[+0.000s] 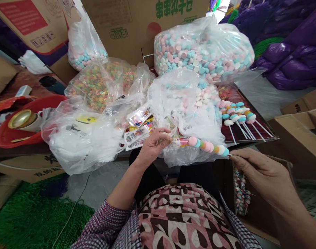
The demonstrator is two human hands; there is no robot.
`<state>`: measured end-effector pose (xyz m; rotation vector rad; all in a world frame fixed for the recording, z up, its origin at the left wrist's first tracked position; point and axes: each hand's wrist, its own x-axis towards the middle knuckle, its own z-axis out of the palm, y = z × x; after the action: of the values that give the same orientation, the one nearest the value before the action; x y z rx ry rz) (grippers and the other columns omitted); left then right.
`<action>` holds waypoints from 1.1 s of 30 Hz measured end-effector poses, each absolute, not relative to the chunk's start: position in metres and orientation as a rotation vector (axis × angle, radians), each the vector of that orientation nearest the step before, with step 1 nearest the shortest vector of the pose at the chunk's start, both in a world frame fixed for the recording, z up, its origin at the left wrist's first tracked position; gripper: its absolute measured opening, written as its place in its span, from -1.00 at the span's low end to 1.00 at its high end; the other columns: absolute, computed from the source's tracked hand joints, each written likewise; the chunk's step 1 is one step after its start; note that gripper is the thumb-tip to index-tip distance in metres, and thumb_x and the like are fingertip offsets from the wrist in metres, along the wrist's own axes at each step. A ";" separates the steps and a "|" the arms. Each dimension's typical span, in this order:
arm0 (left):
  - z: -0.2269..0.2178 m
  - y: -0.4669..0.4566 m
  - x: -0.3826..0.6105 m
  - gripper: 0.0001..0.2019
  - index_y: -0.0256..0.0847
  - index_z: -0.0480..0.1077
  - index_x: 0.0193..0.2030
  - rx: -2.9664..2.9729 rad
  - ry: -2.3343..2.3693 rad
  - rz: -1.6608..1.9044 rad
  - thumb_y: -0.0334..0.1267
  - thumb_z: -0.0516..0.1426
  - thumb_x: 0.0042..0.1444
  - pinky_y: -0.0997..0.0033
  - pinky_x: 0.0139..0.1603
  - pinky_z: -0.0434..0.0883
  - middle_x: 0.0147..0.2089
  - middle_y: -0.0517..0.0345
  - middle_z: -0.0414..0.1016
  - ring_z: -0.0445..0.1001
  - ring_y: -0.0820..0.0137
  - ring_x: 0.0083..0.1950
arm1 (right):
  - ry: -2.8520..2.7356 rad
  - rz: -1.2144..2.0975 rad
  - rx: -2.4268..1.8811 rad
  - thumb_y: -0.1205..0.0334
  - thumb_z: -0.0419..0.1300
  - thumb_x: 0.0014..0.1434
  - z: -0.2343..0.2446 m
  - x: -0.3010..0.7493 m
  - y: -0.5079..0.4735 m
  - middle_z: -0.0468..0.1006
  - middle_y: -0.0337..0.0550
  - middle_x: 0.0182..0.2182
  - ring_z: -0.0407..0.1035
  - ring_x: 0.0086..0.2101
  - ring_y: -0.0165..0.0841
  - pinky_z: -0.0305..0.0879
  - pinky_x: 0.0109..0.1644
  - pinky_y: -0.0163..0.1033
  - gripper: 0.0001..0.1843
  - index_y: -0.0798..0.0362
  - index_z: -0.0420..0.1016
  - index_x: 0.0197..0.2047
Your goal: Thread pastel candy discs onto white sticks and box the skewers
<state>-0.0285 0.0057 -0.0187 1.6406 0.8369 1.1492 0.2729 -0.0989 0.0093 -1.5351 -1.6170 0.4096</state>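
Observation:
A marshmallow skewer (208, 147) in pink, blue, white and orange-green pieces stretches between my hands, above the table's front edge. My right hand (261, 169) pinches its stick just below the last blue marshmallow. My left hand (156, 142) is closed, thumb and fingertips on a printed plastic wrapper (182, 141) at the skewer's pink tip. How far the skewer reaches into the wrapper I cannot tell. Behind them an opened bag of marshmallows (184, 100) rests on the table. More printed wrappers (138, 133) lie in a pile left of it.
Several finished skewers (238, 112) lie at the table's right corner. A large marshmallow bag (202, 52), a bag of small coloured candies (103, 83) and a white plastic bag (85, 138) crowd the table. A red basin (30, 135) stands left; an open box (256, 214) with skewers sits below right.

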 end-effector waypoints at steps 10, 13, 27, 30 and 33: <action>-0.022 0.008 -0.029 -0.91 -0.09 0.57 -0.24 1.482 0.795 1.138 -0.18 0.26 0.15 0.26 0.08 0.40 0.04 0.05 0.50 0.42 0.27 0.14 | -1.510 0.414 -1.525 0.15 0.29 0.18 0.001 0.268 -0.100 0.61 -0.25 -0.36 0.49 -0.34 -0.33 0.40 -0.20 -0.26 -0.91 -0.07 0.61 -0.24; -0.024 0.008 -0.028 -0.93 -0.07 0.57 -0.24 1.440 0.778 1.153 -0.21 0.27 0.15 0.29 0.08 0.39 0.03 0.09 0.50 0.42 0.30 0.13 | -1.592 0.359 -1.504 0.19 0.26 0.22 0.001 0.265 -0.102 0.61 -0.24 -0.34 0.48 -0.34 -0.35 0.39 -0.18 -0.26 -0.91 -0.06 0.60 -0.22; -0.016 0.011 -0.031 -0.86 -0.14 0.53 -0.22 1.852 0.824 1.086 -0.15 0.20 0.23 0.11 0.23 0.29 0.02 0.01 0.50 0.43 0.28 0.15 | -1.819 0.284 -1.517 0.12 0.21 0.24 0.010 0.281 -0.095 0.67 -0.20 -0.37 0.54 -0.40 -0.36 0.48 -0.26 -0.32 -0.79 0.01 0.65 -0.22; -0.015 0.010 -0.032 -0.85 -0.14 0.52 -0.22 1.926 0.839 1.066 -0.14 0.17 0.25 0.11 0.21 0.32 0.03 0.01 0.50 0.42 0.28 0.15 | -1.792 0.373 -1.585 0.07 0.21 0.21 0.006 0.284 -0.095 0.69 -0.15 -0.37 0.56 -0.39 -0.31 0.49 -0.29 -0.28 -0.73 0.03 0.68 -0.21; -0.014 0.010 -0.032 -0.85 -0.14 0.52 -0.22 1.948 0.853 1.063 -0.16 0.16 0.25 0.11 0.21 0.32 0.03 0.01 0.49 0.42 0.27 0.15 | -1.768 0.432 -1.676 0.03 0.21 0.19 0.003 0.285 -0.096 0.70 -0.11 -0.34 0.58 -0.36 -0.25 0.51 -0.27 -0.22 -0.69 0.05 0.69 -0.21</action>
<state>-0.0322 0.0096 -0.0136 1.9484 0.8533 1.0631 0.2852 -0.0958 0.0027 -1.6759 -1.7679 0.4317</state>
